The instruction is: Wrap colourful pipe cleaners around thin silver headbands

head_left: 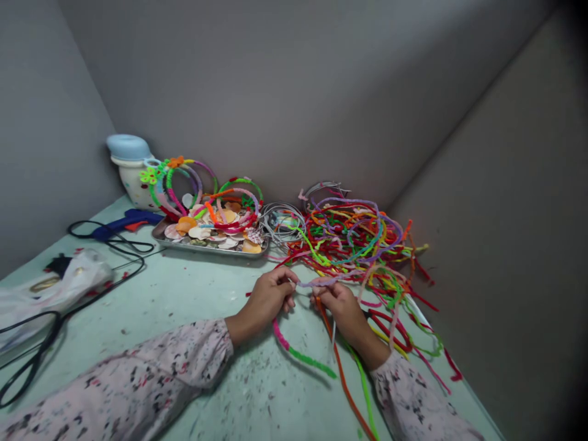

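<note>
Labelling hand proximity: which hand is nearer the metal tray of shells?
Left. The left hand is near the right end of the metal tray, not touching it; the right hand is farther off to the right.

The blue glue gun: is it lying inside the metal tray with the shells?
No, the blue glue gun lies on the table, to the left of the metal tray.
</note>
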The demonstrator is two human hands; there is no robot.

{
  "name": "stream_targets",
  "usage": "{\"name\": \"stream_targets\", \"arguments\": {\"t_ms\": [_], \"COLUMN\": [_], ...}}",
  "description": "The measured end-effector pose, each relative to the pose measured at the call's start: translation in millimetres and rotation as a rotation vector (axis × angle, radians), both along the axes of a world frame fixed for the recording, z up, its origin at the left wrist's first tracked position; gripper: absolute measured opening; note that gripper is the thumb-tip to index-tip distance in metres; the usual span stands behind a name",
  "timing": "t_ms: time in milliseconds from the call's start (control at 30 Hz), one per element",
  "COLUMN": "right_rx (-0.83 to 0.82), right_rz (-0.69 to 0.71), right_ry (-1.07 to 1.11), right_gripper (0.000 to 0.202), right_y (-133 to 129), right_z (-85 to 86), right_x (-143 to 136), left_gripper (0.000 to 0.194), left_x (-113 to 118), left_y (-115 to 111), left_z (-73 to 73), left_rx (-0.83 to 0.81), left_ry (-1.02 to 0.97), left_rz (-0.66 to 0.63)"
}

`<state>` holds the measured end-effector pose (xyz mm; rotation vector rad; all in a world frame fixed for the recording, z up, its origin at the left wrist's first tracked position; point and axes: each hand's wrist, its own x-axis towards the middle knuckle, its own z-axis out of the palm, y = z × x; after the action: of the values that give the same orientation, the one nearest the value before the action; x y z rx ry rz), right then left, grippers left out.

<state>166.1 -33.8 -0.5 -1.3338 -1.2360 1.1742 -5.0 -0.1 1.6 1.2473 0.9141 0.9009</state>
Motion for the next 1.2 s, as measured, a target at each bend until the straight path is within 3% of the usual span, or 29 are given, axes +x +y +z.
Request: {"name": "stream_targets", "arguments": {"t_ms": [233,367,500,700,933,1200], "right_rx": [-0.005,-0.010,0.000,-0.009,-0.007,-0.011], "right_rz": [0.012,0.019,0.005,0.008,0.018,-0.008], "right_ry": [0.002,0.026,0.021,0.016,0.029,0.037], "right_gripper": [0.025,0.028,0.028,0.027,0.026,0.025], "right_y": [-1.8,-2.7,-3.1,-4.2,-4.6,-5.2], "right_z": [-0.4,-1.5,-2.6,-0.8,-1.3,-0.4], "right_x": [1.3,4.2,5.8,5.4,6.1,4.1], "left_gripper": [0.010,0.014,0.022,0.028,0.031,0.033], "left_x": [-0.6,-1.2,-0.9,0.5,0.0,-0.2], "left_y": [-3.6,-5.4,-4.0,0.8,1.9,4.5], "left_z": [5.2,4.9,6.2,10.0,14.7,8.7], "left_rx": [0.042,0.083,0.011,-0.076,-0.079,-0.055], "left_ry": [0.059,-0.018,-0.057,0.077,0.139,0.127], "left_rz": [-0.005,-0.012,-0.031,-0.036,-0.076,-0.102]}}
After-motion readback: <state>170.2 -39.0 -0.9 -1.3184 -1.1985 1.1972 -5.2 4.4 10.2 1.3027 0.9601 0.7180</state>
